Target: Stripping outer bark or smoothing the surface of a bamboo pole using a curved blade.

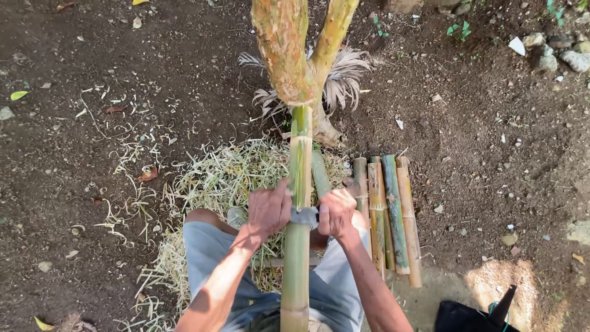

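Note:
A long green bamboo pole (299,166) runs from between my knees up against a forked tree trunk (289,55). A flat metal blade (304,216) lies crosswise on the pole. My left hand (268,209) grips the blade's left end and my right hand (336,212) grips its right end, both fists closed, one on each side of the pole. Below the blade the pole looks paler and scraped.
A heap of pale bamboo shavings (215,181) covers the dirt to the left. Several split bamboo lengths (387,209) lie side by side on the right. Stones (556,52) sit at the far right corner. A dark object (473,316) rests at the bottom right.

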